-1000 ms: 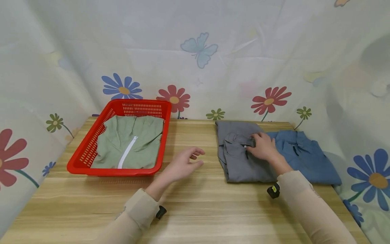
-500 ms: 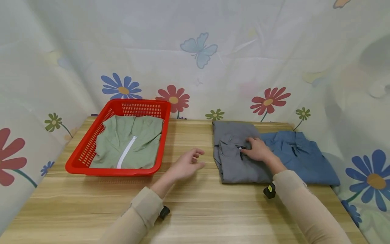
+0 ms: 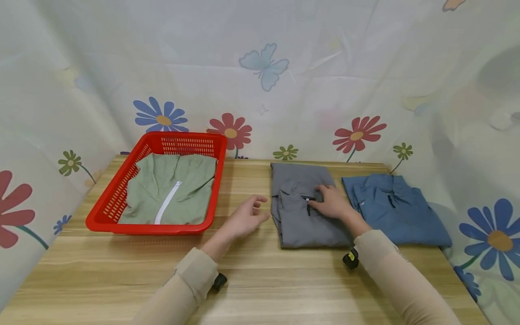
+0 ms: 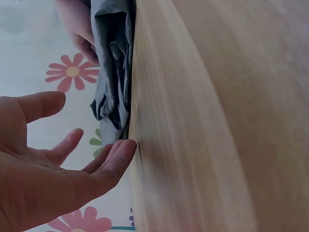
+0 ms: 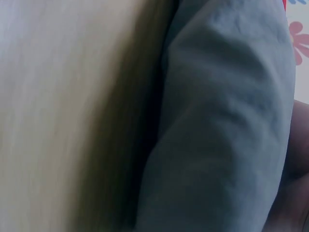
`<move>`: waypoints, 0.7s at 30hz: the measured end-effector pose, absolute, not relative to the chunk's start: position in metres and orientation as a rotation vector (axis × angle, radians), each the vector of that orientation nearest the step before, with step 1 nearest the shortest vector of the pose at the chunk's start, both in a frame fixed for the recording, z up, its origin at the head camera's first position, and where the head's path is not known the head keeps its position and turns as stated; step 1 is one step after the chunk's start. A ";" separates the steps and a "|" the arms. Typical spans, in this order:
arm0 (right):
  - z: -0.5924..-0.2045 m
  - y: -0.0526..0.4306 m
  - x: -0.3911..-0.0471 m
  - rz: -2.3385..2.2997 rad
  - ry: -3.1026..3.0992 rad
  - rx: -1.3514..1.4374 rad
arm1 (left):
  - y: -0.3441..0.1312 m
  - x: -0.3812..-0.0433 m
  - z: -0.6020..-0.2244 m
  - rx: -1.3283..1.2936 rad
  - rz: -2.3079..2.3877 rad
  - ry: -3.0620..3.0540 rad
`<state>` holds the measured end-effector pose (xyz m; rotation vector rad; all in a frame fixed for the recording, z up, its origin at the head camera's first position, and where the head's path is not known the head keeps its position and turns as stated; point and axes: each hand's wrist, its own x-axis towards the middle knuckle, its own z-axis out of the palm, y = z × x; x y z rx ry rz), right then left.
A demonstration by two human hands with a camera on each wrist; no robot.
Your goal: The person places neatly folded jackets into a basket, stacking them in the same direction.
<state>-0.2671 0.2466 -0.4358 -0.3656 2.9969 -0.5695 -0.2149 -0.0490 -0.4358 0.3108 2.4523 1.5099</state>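
Wooden table (image 3: 260, 289), floral curtain (image 3: 284, 67); right hand (image 3: 331, 203) flat on grey jacket (image 3: 300, 221), left hand's (image 3: 243, 219) fingers relaxed.

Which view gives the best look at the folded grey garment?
The head view: it shows the whole grey garment lying on the table between the red basket and the blue garment, the right hand resting on it. The left wrist view catches only its bunched edge, the right wrist view a blurred close-up of cloth.

Folded grey garment (image 5: 227, 121), lying on blurred wooden table (image 5: 63, 111)
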 end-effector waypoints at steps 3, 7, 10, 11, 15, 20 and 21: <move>-0.436 0.240 -0.266 -0.577 2.995 -0.378 | -0.048 -0.216 -0.435 0.293 1.532 2.460; -0.437 0.233 -0.265 -0.614 2.986 -0.412 | -0.048 -0.218 -0.435 0.276 1.529 2.484; -0.437 0.229 -0.264 -0.629 2.966 -0.442 | -0.049 -0.219 -0.435 0.269 1.528 2.497; -0.438 0.227 -0.264 -0.631 2.955 -0.451 | -0.049 -0.220 -0.435 0.270 1.530 2.501; -0.437 0.221 -0.262 -0.640 2.911 -0.485 | -0.049 -0.220 -0.433 0.263 1.528 2.529; -0.436 0.212 -0.256 -0.655 2.888 -0.495 | -0.050 -0.220 -0.434 0.253 1.508 2.568; -0.435 0.211 -0.255 -0.656 2.888 -0.498 | -0.050 -0.221 -0.434 0.250 1.509 2.569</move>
